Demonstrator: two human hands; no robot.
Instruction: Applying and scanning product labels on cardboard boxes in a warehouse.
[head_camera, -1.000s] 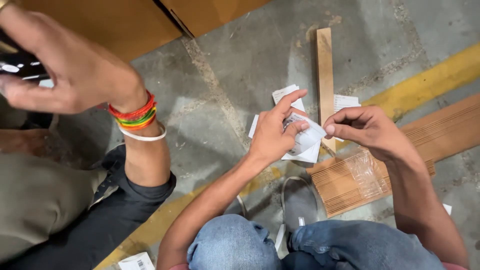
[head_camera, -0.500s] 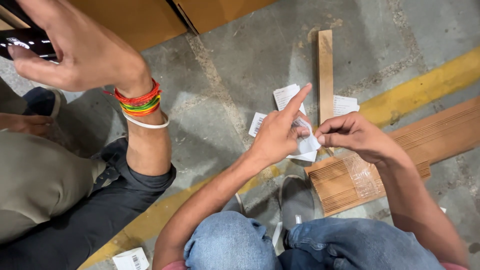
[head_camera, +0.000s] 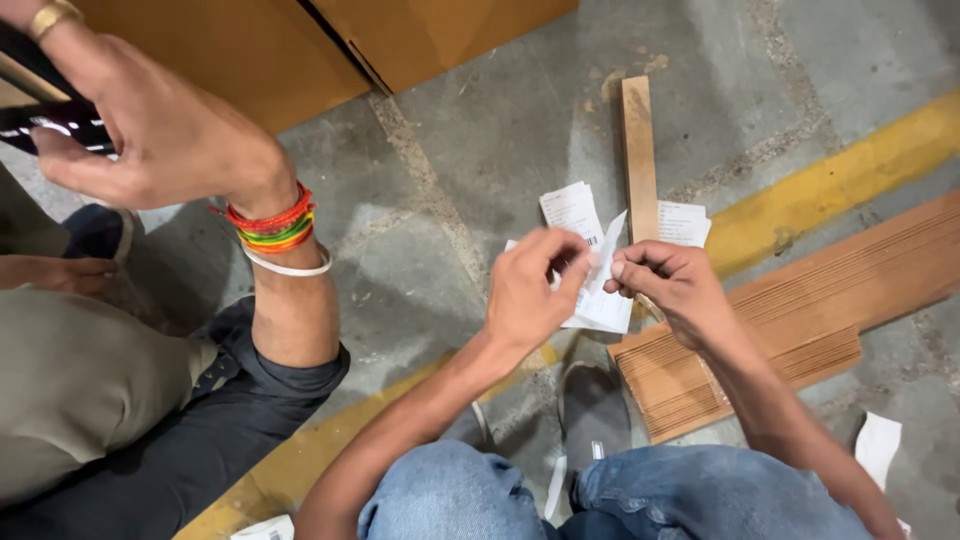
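Here, the left hand (head_camera: 530, 295) and right hand (head_camera: 668, 285) each pinch a small white paper slip (head_camera: 603, 262) between closed fingertips, above the grey concrete floor (head_camera: 480, 150). More white slips (head_camera: 570, 208) lie beneath, beside a narrow wooden strip (head_camera: 638, 150).

Held label: a white paper slip (head_camera: 607, 262) is being pinched between the left hand (head_camera: 530, 290) and the right hand (head_camera: 672, 285), standing tilted above the floor.
Floor labels: white rectangular slips (head_camera: 572, 210) are lying under the hands, beside a wooden strip (head_camera: 638, 150); another (head_camera: 684, 222) is lying just right of that strip.
Stray slips: one white piece (head_camera: 878, 445) is lying at the lower right; one (head_camera: 262, 528) is showing at the bottom edge.
Cartons: brown cardboard boxes (head_camera: 300, 50) are standing along the top.
Screen: a dark device (head_camera: 50, 125) is sitting in another person's hand (head_camera: 160, 130), upper left.
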